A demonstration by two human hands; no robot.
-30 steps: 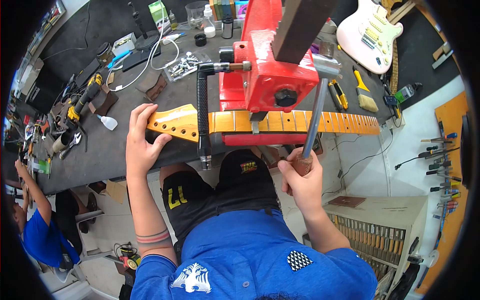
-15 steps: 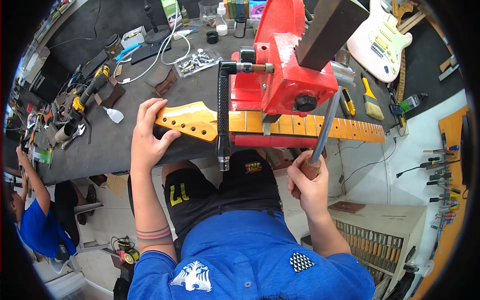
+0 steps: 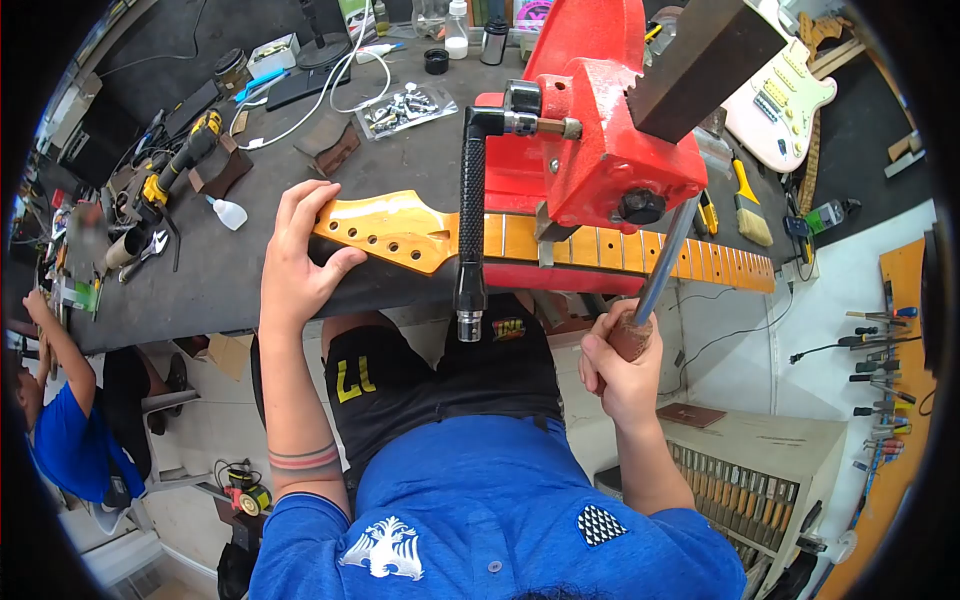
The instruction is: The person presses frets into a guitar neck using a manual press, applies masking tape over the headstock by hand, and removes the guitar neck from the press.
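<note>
A maple guitar neck [image 3: 592, 247] lies crosswise under a red arbor press [image 3: 600, 150], whose black crank handle [image 3: 472, 220] hangs across it. My left hand [image 3: 308, 245] grips the tip of the headstock [image 3: 388, 230], fingers over the far edge and thumb at the near side. In my right hand [image 3: 622, 362] is a file-like tool with a brown handle [image 3: 630, 338], fingers closed round that handle. Its grey metal shaft [image 3: 667, 258] slants up across the fretboard, and the far end is hidden behind the press.
Around the press lie a bag of metal hardware [image 3: 408, 110], a brush [image 3: 750, 205], a yellow drill [image 3: 185, 155] and a pale guitar body [image 3: 783, 105]. A drawer cabinet [image 3: 735, 480] stands at right. Another person in blue [image 3: 75, 430] is at the far left.
The press and bench items sit slightly further right in view, as the camera has shifted. My right hand and the tool have moved a little right. My left hand stays on the headstock.
</note>
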